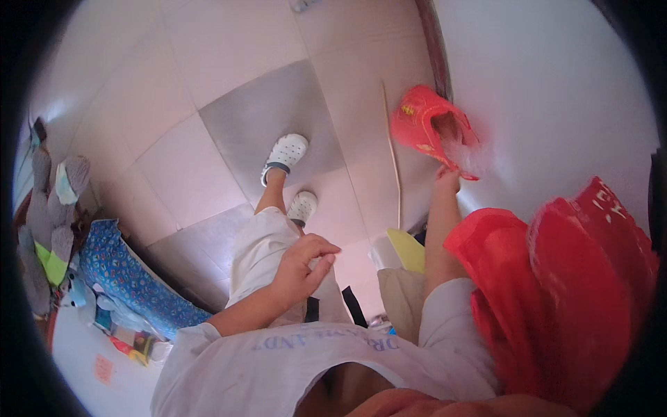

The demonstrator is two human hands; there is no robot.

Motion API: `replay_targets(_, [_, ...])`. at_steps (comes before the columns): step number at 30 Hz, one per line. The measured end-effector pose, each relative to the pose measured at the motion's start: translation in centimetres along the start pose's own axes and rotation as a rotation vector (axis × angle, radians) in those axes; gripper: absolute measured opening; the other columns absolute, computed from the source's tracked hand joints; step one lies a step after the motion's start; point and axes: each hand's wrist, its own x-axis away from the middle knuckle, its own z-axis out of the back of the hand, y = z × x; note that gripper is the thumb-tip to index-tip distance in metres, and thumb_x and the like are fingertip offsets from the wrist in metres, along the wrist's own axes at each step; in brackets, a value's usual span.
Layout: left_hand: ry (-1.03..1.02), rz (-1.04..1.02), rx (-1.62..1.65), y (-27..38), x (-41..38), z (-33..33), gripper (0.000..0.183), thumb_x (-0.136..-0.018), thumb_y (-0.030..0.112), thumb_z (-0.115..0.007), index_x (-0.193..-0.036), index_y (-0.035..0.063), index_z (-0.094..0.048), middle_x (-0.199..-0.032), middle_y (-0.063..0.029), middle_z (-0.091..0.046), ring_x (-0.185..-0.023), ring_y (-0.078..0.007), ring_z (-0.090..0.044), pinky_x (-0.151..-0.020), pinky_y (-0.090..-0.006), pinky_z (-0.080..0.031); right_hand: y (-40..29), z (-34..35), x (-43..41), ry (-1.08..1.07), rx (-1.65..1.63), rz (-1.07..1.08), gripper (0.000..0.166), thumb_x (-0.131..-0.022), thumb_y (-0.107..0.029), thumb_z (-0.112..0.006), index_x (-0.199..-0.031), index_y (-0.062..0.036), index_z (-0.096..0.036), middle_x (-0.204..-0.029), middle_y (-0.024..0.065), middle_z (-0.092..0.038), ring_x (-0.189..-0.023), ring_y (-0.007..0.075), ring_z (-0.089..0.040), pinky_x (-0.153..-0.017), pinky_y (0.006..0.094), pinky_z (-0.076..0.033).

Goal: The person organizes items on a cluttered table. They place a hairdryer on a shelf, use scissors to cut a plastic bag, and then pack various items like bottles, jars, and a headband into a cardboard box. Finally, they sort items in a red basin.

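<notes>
My right hand (450,178) reaches forward beside the white wall. Its fingers are on the lower rim of a red bag (411,122) with yellow print. The bag's mouth gapes towards me, and crumpled clear plastic (469,156) sticks out of it. Exactly how the fingers grip the rim is too small to see. In front of my waist hovers my left hand (308,265), fingers loosely bent and thumb a little apart, holding nothing. Large red bags (521,271), one bearing white writing, hang close along my right arm.
A thin pale stick (391,151) leans or lies near the red bag. To the left are a blue patterned cloth (130,286) and several grey fabric items (57,193). Tan fabric (401,297) and a yellow piece (406,249) sit beneath my right arm. My white clogs (286,151) stand on floor tiles (266,109).
</notes>
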Motion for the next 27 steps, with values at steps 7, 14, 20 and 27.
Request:
replay_targets(7, [0.014,-0.954,0.583,18.9,8.9,6.6,0.003,-0.085,0.010,-0.064,-0.088,0.0105,-0.064,-0.095,-0.0056,-0.063,-0.086,-0.0256,-0.057,-0.074,-0.0354,-0.044,9.4,2.9,26.7,-0.419,0.472,0.074,0.011,-0.091,-0.015,-0.052,-0.089,-0.0052,-0.056,-0.072,0.0071,-0.059,-0.055,0.0172,-0.056,-0.044,0.0279,-0.045])
replay_targets(14, [0.248,-1.401,0.845,33.0,28.9,2.2,0.013,-0.087,0.024,-0.061,-0.078,0.0146,-0.059,-0.087,0.0061,-0.056,-0.090,-0.0174,-0.047,-0.075,-0.0389,-0.038,5.5,15.0,49.2,-1.093,0.848,0.261,0.021,-0.090,-0.018,-0.060,-0.103,-0.0018,-0.060,-0.085,0.0060,-0.064,-0.067,0.0142,-0.062,-0.056,0.0254,-0.049])
replay_targets(20, [0.366,-1.699,0.855,36.9,42.0,0.0,0.011,-0.089,0.015,-0.056,-0.078,0.0135,-0.054,-0.080,0.0004,-0.053,-0.082,-0.0192,-0.052,-0.072,-0.0355,-0.045,0.7,28.2,44.7,-0.830,0.632,0.082,0.026,-0.088,-0.016,-0.060,-0.112,-0.0057,-0.057,-0.089,0.0074,-0.064,-0.066,0.0159,-0.062,-0.051,0.0258,-0.049])
replay_targets(27, [0.114,-1.570,0.850,37.9,54.3,3.6,0.007,-0.088,0.020,-0.060,-0.081,0.0175,-0.059,-0.088,0.0077,-0.057,-0.087,-0.0143,-0.048,-0.070,-0.0373,-0.041,0.8,44.7,41.2,-0.369,0.440,-0.034,0.017,-0.088,-0.017,-0.054,-0.101,-0.0066,-0.055,-0.076,0.0075,-0.059,-0.054,0.0195,-0.058,-0.043,0.0322,-0.045])
